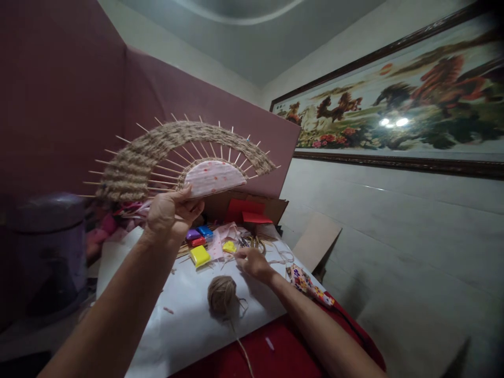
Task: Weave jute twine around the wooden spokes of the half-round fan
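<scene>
My left hand (173, 210) grips a half-round woven fan (136, 157) by its base and holds it up above the table. The fan has thin wooden sticks, a band of brown twine, and a pale, red-spotted fabric half-circle (214, 177) at its centre. Low over the table, my right hand (254, 264) has its fingers curled together; what they hold, if anything, is hidden. Just beyond its fingertips lies a small yellow piece (229, 247). A dark-handled tool (244, 242) is partly covered behind that hand. Nearer to me, a ball of brown twine (221, 295) rests on the white sheet (185, 336).
Packets in yellow (200, 256), red (198, 241), purple (192, 234) and blue (205, 231) lie beyond the twine. Red paper (255, 217) leans at the back by cardboard. A flowered cloth item (309, 285) lies at the table's right edge. A pink panel (205, 100) stands behind.
</scene>
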Available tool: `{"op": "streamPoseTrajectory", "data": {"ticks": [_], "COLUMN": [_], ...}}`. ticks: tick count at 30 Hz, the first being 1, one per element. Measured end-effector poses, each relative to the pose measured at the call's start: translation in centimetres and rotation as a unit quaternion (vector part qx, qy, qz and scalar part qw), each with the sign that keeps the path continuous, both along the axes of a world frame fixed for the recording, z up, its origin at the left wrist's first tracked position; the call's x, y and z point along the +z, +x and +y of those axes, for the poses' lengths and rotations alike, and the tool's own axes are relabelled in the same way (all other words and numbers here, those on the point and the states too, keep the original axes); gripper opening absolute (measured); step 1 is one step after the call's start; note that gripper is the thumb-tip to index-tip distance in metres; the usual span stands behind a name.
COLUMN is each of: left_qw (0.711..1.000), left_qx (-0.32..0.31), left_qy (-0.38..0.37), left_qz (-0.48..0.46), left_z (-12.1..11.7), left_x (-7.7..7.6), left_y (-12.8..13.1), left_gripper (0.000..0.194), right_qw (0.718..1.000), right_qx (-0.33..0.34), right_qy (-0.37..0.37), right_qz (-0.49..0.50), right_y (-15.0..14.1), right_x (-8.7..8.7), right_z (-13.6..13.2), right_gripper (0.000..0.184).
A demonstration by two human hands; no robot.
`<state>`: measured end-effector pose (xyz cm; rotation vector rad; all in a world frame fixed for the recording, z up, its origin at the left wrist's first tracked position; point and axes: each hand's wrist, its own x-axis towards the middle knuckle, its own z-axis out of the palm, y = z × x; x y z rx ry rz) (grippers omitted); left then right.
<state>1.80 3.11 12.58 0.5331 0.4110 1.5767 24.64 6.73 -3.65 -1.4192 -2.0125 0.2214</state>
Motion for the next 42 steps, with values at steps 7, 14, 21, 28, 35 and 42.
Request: {"op": "streamPoseTrajectory", "data": {"ticks": [7, 14, 21, 28, 35, 42], "left_qw": [0.992, 0.977, 0.967, 0.962, 0.963, 0.966], "left_qx": [-0.119, -0.205, -0.242, -0.262, -0.258, -0.247], "left_qy": [-0.037, -0.064, -0.086, -0.073, -0.083, -0.073], "left_qz": [-0.029, -0.012, -0.006, 0.005, 0.018, 0.036], "left_z": [0.4, -0.1, -0.7, -0.9, -1.0, -1.2], "left_x": [-0.7, -1.4, -2.1, -2.6, -2.7, -2.5], "left_y": [1.0, 3.0, 4.2, 5.1, 5.5, 5.4], "left_gripper": [0.016, 0.018, 0.016, 0.013, 0.017, 0.021], "right_qw": [0.970, 0.868, 0.845, 0.880, 0.860, 0.861], "right_qx": [-0.047, 0.037, 0.046, 0.020, 0.020, 0.017], "right_qy": [0.052, 0.084, 0.180, 0.195, 0.214, 0.189], "right_qz": [0.231, 0.488, 0.502, 0.432, 0.464, 0.471], "right_y": [-1.5, -3.8, -4.1, -5.1, -5.4, -5.0], "right_x": [3.4, 5.5, 6.6, 9.7, 9.8, 9.7], "right_z": [-1.9, -4.3, -6.7, -7.7, -6.5, -6.8], "right_gripper": [0.014, 0.024, 0.029, 0.031, 0.029, 0.032]}}
